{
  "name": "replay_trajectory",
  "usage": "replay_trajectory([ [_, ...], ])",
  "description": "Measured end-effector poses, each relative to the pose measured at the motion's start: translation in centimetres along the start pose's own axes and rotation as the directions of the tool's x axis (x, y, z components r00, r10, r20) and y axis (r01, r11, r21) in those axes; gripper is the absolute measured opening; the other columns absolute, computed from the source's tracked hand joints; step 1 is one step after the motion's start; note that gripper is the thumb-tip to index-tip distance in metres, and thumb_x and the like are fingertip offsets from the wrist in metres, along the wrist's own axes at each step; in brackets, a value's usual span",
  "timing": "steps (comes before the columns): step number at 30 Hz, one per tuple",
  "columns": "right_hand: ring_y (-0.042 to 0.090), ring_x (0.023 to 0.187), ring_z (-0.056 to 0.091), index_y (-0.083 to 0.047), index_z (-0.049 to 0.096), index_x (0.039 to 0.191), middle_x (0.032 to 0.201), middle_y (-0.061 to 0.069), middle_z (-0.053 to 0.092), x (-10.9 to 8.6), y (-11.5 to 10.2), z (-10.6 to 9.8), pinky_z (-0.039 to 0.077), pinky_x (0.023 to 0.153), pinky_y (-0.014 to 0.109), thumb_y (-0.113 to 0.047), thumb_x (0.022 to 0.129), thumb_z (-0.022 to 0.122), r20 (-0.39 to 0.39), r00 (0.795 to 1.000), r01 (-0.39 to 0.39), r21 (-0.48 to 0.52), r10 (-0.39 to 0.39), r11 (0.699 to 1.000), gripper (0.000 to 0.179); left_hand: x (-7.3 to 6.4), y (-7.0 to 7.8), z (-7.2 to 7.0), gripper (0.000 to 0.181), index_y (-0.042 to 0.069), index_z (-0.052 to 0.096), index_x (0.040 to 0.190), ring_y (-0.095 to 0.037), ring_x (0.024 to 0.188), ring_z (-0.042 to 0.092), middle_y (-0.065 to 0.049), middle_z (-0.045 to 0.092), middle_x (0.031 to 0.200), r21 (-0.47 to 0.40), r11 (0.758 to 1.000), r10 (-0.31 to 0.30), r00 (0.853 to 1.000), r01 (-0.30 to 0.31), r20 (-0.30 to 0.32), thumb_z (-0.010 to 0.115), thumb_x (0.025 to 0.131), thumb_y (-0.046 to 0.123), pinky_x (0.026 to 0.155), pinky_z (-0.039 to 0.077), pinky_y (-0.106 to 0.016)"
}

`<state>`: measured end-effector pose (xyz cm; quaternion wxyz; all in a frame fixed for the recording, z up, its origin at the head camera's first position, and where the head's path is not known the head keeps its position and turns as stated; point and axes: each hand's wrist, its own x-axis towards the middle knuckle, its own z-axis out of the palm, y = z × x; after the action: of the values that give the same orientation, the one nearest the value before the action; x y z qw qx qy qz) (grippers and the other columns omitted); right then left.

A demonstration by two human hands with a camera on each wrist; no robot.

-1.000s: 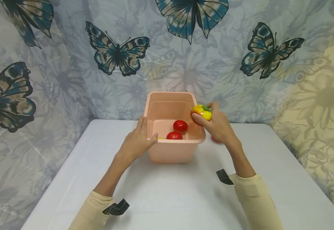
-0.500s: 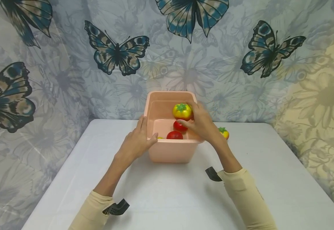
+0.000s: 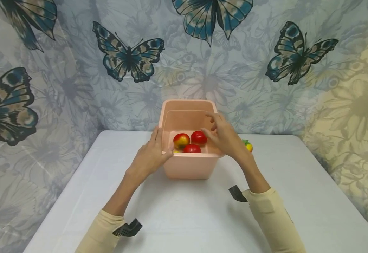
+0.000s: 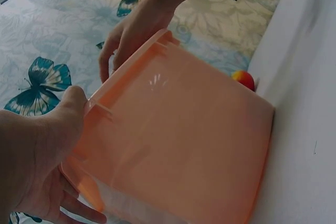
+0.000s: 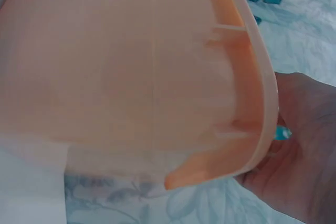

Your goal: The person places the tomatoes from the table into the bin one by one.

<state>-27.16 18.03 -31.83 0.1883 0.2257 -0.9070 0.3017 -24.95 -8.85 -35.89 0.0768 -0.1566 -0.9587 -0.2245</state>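
A peach plastic bin [image 3: 190,167] stands on the table. My left hand [image 3: 149,158] grips its near left corner, thumb on the rim and fingers along the outside; the left wrist view shows this thumb [image 4: 73,100] too. Above the bin's right rim, my right hand [image 3: 225,137] is held with fingers loosely bent and nothing between them. Inside lie a yellow-and-red bell pepper [image 3: 181,140] and two glossy red round pieces [image 3: 199,137], with a bit of yellow at the near left, mostly hidden. Another yellow-and-red pepper [image 3: 249,146] with a green top sits right of the bin, partly behind my right wrist.
The white table [image 3: 177,214] reaches back to a flowered cloth backdrop [image 3: 240,95] with butterflies, close behind the bin. Black straps [image 3: 128,228] stick out from both sleeves. The bin wall [image 5: 131,66] fills much of the right wrist view.
My right hand carried a pepper over the right rim and let it go; it now lies at the bin's left, red side showing. My left hand stays on the bin.
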Motion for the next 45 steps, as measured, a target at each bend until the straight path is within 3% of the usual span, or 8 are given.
replay_trajectory([
  [14, 0.029, 0.101, 0.057, -0.008, 0.043, 0.141, 0.119, 0.016, 0.054, -1.3, 0.5, -2.2, 0.055, 0.084, 0.045, -0.028, 0.095, 0.064, -0.026, 0.999, -0.027, -0.002, 0.026, 1.0, 0.055, 0.1, -0.1, 0.0, 0.087, 0.005, 0.01, 0.157, -0.04, 0.108, 0.064, -0.013, 0.014, 0.164, 0.006, 1.0, 0.001, 1.0, -0.001, 0.016, 0.039, 0.094, 0.058, 0.09, 0.055, -0.051],
  [27, 0.033, 0.104, 0.057, -0.007, 0.042, 0.142, 0.117, 0.017, 0.053, -2.4, 1.7, -4.1, 0.052, 0.084, 0.049, -0.023, 0.096, 0.061, -0.07, 0.997, -0.04, -0.059, 0.036, 0.997, 0.052, 0.0, 0.0, -0.1, 0.088, 0.006, 0.009, 0.157, -0.038, 0.11, 0.064, -0.012, 0.012, 0.165, -0.008, 1.0, -0.025, 0.999, 0.025, 0.027, 0.04, 0.093, 0.059, 0.092, 0.055, -0.05],
  [35, 0.035, 0.108, 0.053, -0.006, 0.041, 0.143, 0.121, 0.018, 0.05, -3.2, 2.6, -5.4, 0.051, 0.085, 0.05, -0.025, 0.095, 0.063, -0.057, 0.993, -0.112, -0.083, 0.108, 0.99, 0.056, 0.1, 0.0, 0.1, 0.088, 0.006, 0.009, 0.157, -0.038, 0.115, 0.062, -0.012, 0.011, 0.165, -0.015, 1.0, -0.017, 0.999, 0.018, 0.027, 0.04, 0.094, 0.059, 0.093, 0.054, -0.051],
  [45, 0.04, 0.118, 0.048, -0.004, 0.034, 0.147, 0.135, 0.022, 0.043, -4.2, 4.8, -6.4, 0.049, 0.093, 0.059, -0.031, 0.096, 0.06, 0.02, 0.98, -0.197, -0.102, 0.2, 0.975, 0.063, 0.0, 0.2, -0.1, 0.088, 0.006, 0.009, 0.157, -0.036, 0.109, 0.064, -0.012, 0.013, 0.164, -0.018, 1.0, -0.018, 0.999, 0.019, 0.029, 0.04, 0.094, 0.058, 0.09, 0.055, -0.049],
])
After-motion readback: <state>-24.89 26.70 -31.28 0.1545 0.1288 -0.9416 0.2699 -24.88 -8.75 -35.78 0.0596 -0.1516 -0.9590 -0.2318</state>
